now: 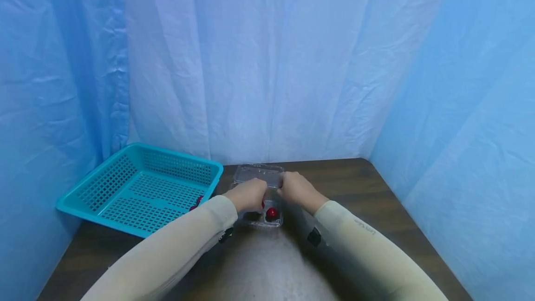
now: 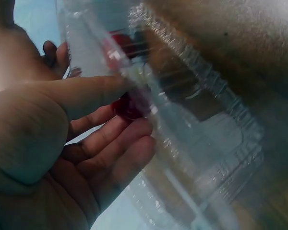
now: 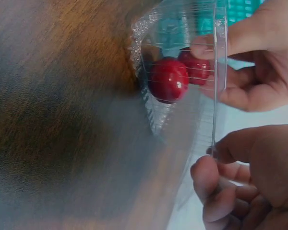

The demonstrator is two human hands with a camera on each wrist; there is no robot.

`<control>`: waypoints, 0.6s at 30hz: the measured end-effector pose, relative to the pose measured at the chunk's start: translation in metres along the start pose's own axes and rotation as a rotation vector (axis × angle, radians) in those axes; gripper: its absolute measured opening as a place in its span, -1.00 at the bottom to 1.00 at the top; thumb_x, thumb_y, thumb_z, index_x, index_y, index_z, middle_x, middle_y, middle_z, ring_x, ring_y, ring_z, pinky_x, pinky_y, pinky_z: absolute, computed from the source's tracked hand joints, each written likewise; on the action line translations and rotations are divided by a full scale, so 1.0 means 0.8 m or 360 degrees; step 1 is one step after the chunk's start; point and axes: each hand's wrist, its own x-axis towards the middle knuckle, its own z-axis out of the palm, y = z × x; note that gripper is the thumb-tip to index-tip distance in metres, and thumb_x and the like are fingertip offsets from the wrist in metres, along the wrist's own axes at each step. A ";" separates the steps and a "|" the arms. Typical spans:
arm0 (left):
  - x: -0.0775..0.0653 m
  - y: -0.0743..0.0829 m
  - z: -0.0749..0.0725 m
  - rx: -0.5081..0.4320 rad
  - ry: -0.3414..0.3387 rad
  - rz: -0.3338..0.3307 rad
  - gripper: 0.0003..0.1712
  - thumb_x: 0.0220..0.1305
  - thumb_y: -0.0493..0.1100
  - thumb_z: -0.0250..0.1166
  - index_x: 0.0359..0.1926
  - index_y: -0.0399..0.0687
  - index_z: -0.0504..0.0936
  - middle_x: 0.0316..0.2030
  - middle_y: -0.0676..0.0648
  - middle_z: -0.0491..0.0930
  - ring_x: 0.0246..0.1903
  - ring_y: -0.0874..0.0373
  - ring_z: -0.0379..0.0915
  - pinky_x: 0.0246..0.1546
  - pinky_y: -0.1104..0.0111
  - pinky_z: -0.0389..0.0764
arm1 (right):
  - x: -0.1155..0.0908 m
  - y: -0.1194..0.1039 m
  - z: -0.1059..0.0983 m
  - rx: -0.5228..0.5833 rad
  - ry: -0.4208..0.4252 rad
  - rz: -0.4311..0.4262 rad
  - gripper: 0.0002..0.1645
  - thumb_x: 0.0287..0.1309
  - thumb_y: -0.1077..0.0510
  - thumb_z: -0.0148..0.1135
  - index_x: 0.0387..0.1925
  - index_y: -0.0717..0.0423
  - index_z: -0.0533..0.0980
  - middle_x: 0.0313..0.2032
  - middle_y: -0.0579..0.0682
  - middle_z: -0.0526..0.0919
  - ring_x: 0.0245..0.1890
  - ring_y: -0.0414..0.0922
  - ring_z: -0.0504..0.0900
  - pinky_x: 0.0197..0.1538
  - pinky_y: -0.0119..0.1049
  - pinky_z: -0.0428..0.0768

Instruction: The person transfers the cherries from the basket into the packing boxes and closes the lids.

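A clear plastic clamshell box [image 1: 260, 171] lies on the table with its lid tipped back. My left hand [image 1: 249, 195] reaches into it, pinching a glossy red ball [image 3: 194, 68] between thumb and fingertips. Beside that one, a second red ball [image 3: 168, 80] sits in the box's near part, by the front wall. At the box's right edge, my right hand [image 1: 300, 192] pinches the thin clear rim [image 3: 216, 120] between thumb and curled index finger. In the head view the left hand mostly hides the held ball.
To the left stands a turquoise perforated basket [image 1: 179, 152], with a few dark red things [image 1: 196, 202] by its right wall, partly hidden by the left sleeve. The dark wooden table [image 1: 351, 178] runs back to pale blue curtains [image 1: 259, 59], which also hang on both sides.
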 end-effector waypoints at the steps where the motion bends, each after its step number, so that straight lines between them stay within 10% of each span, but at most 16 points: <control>1: 0.002 -0.001 0.003 -0.0002 0.0007 -0.0001 -0.79 0.28 -0.35 0.66 -0.26 0.00 0.79 -0.38 0.06 0.75 -0.37 0.14 0.69 -0.17 0.21 0.84 | 0.000 0.000 0.000 0.0001 -0.0002 0.0000 -0.90 0.54 0.12 0.46 -0.07 0.06 0.72 -0.30 -0.03 0.74 -0.39 -0.11 0.72 -0.33 -0.23 0.74; 18: 0.002 0.005 0.012 -0.0067 0.0003 -0.0018 -0.72 0.20 -0.30 0.74 -0.16 -0.01 0.81 -0.34 0.06 0.75 -0.33 0.14 0.69 -0.17 0.21 0.83 | 0.003 0.003 -0.001 0.0050 -0.0038 0.0010 -0.91 0.52 0.16 0.44 -0.05 0.08 0.72 -0.30 0.01 0.74 -0.39 -0.07 0.73 -0.30 -0.21 0.76</control>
